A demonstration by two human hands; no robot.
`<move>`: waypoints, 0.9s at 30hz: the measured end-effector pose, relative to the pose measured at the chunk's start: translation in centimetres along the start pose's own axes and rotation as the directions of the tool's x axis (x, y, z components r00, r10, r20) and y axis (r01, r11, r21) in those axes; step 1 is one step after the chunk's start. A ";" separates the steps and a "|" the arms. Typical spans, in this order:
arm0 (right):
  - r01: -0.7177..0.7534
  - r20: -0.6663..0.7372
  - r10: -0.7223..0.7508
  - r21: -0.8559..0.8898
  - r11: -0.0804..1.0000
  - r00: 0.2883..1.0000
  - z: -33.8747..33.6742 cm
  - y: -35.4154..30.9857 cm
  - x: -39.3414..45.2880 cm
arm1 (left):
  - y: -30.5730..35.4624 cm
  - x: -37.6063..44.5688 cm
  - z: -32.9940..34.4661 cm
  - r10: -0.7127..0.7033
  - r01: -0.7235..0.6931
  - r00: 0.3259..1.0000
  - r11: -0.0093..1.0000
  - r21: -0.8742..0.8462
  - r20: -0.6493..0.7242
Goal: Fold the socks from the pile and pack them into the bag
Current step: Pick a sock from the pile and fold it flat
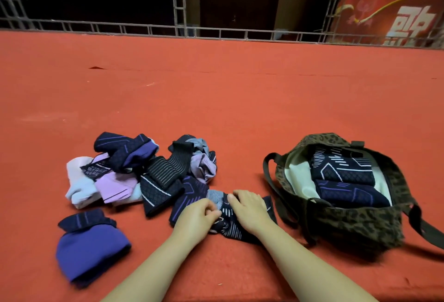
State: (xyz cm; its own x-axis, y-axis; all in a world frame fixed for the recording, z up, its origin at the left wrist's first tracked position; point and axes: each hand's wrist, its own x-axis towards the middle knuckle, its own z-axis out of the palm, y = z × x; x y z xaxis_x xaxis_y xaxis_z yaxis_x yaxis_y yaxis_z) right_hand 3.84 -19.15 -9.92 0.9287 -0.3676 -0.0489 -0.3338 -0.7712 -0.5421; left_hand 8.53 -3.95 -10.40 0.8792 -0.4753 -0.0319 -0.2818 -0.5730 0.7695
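Leopard-print bag [355, 220], navy/lilac socks [144, 172], red cloth [216, 97].

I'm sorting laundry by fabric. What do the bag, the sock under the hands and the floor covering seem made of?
Bag: soft woven cloth, probably canvas, matte leopard print, pale lining; it slumps.
Dark sock: stretchy knit, with ribbing and knitted-in white lines, creased under the left hand and right hand.
Red covering: likely felt-like carpet, matte, slightly wrinkled.

Sock folding on red tabletop [216, 90].
Left hand [197, 215] pinches, right hand [249, 208] presses dark sock [230, 226]; pile [144, 172] left, bag [348, 217] right.
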 end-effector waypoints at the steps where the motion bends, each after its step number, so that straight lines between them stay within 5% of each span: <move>1: 0.005 -0.015 -0.006 -0.074 0.997 1.000 0.5 -0.1 -0.1 | -0.2 -0.1 0.0 0.002 -0.002 1.000 1.000 -0.022 -0.015; 4: 0.010 -0.052 -0.006 0.087 0.996 0.999 0.6 -0.4 -0.7 | -0.7 -0.8 -0.3 -0.033 0.016 0.997 0.972 -0.236 -0.071; 10: 0.006 0.003 -0.009 0.529 0.849 1.000 -1.9 0.8 -2.2 | -0.5 -0.8 -0.1 -0.212 0.093 0.974 0.712 -0.696 -0.086; 16: -0.044 -0.048 0.120 0.741 0.670 0.992 -3.8 2.4 -3.1 | 1.2 -1.0 -0.2 -0.187 0.129 0.982 0.684 -0.719 -0.002; 20: -0.056 -0.054 0.195 0.855 0.515 0.979 -5.6 2.9 -3.4 | 1.0 -1.2 -1.1 0.042 0.027 0.995 0.772 -0.635 0.092; 23: -0.036 -0.090 0.172 0.789 0.614 0.981 -6.0 2.7 -3.4 | 0.3 -0.8 -1.5 0.067 0.014 0.993 0.740 -0.673 0.094; 27: 0.002 -0.033 0.025 0.642 0.766 0.999 -6.8 2.0 -4.1 | 0.6 -0.7 -2.2 0.032 -0.077 0.996 0.732 -0.677 -0.078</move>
State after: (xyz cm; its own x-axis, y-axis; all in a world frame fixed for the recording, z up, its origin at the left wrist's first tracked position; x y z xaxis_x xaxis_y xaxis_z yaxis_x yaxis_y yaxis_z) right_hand -1.73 -22.74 -5.15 0.9141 -0.4040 -0.0346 -0.1501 -0.2579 -0.9544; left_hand 8.60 -2.48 -8.45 0.8969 -0.4402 0.0428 -0.0137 0.0692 0.9975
